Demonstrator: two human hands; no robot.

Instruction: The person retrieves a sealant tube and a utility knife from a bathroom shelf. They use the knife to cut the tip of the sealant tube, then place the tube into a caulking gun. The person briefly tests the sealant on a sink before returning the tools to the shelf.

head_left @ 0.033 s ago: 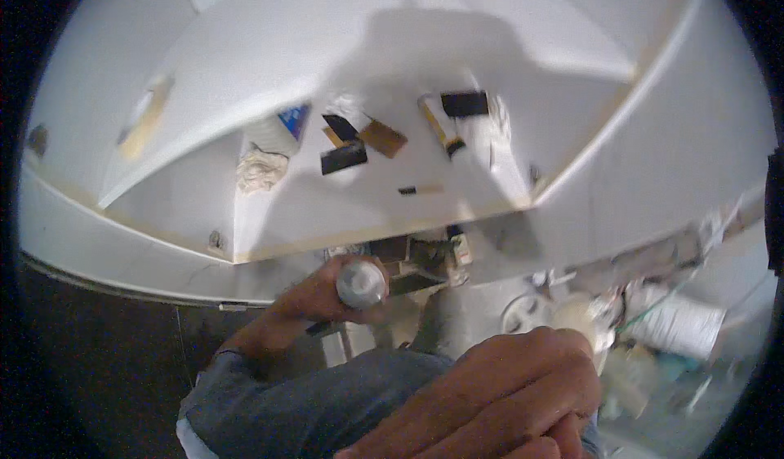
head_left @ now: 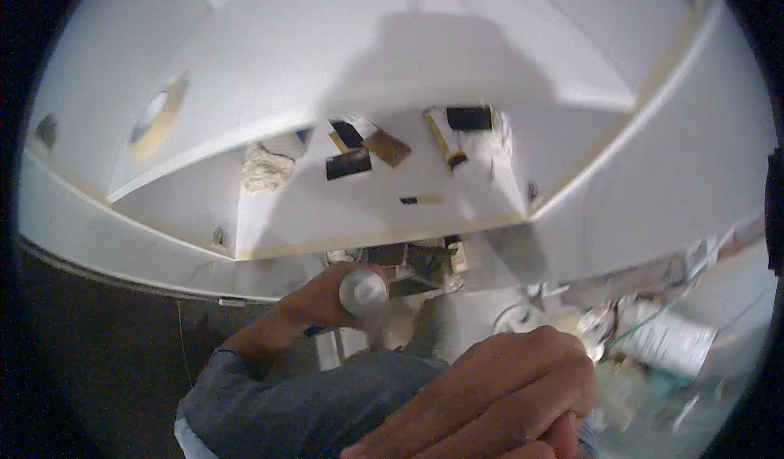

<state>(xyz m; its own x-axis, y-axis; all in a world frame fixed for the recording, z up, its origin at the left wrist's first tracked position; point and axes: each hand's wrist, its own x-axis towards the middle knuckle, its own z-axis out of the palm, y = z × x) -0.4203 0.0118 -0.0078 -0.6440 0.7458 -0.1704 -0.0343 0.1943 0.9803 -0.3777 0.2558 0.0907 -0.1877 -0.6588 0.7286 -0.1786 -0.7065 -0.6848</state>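
Observation:
In the middle of the head view, my left hand [head_left: 331, 297] is wrapped around a silvery cylinder [head_left: 364, 294], whose round end faces up; the rest of it is hidden. Low and close to the camera, my right hand [head_left: 506, 389] is closed with its fingers bent over; anything inside it is hidden. Beyond my left hand is a white recessed panel [head_left: 327, 222]. On it lie a black flat piece [head_left: 349, 164], a brown flat piece [head_left: 386, 147], a yellow-and-black stick-shaped tool [head_left: 444, 139] and a small black-and-tan strip [head_left: 420, 201].
A crumpled cream cloth [head_left: 267, 170] and another black rectangle [head_left: 469, 118] also lie on the panel, beside white crumpled material [head_left: 499, 144]. At lower right stand a white bucket [head_left: 674, 341] and a cluttered heap. Dark flooring [head_left: 98, 336] shows at left.
The view has shifted a little, so things on the panel sit slightly lower and the bucket slightly further left. Both hands keep nearly the same pose.

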